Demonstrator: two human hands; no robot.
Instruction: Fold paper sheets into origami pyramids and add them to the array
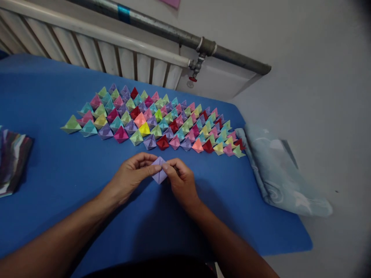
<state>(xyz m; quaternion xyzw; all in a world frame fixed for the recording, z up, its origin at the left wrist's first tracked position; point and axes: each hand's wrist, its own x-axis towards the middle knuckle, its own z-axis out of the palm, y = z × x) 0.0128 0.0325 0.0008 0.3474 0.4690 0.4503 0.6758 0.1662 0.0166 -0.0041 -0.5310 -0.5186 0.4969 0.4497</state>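
Note:
A small lavender paper [159,178], folded into a diamond with a crease down its middle, is held between both hands. My left hand [133,173] grips its left side, thumb on top. From the right, my right hand [182,180] pinches it, the thumb near its centre; the fingers behind are partly hidden. Just beyond the hands, rows of folded paper boats [150,119] in green, pink, purple, red, yellow and blue stand on the blue table [87,170].
At the left edge lies a stack of multicoloured sheets or cloth [14,160]. A folded pale green patterned cloth [278,173] rests along the table's right edge. Behind the table are a white radiator [87,50], a metal pipe [174,33] and a red-handled valve [193,79].

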